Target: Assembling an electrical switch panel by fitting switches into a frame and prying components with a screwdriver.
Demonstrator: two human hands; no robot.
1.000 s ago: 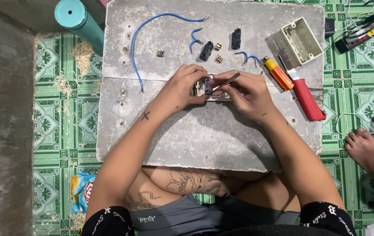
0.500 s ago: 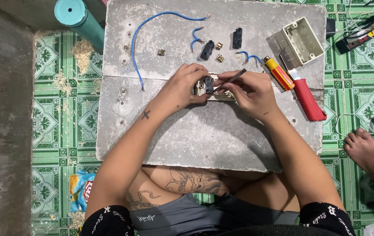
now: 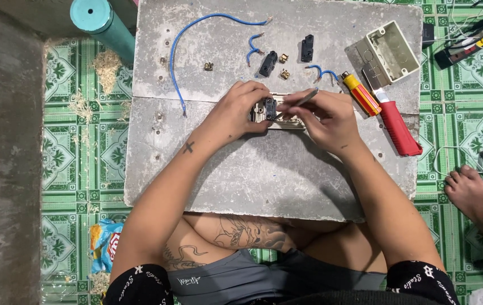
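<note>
Grey concrete tabletop (image 3: 264, 169) over green patterned floor tiles (image 3: 83, 164), switch plate (image 3: 278, 113) at mid-slab, left hand (image 3: 238, 110) fingers curled tight on its black module (image 3: 269, 107), right hand (image 3: 323, 118) pinching thin metal tool (image 3: 301, 101), tip now lower on plate, blue wire (image 3: 196, 39), red-handled knife (image 3: 394, 121) just beside.

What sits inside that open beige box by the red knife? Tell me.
The beige box looks empty: only bare inner walls and floor show. Whatever lies beneath it on the grey slab is covered.

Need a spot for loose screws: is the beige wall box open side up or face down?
Open side up: the beige wall box shows its hollow inside and rim.
</note>
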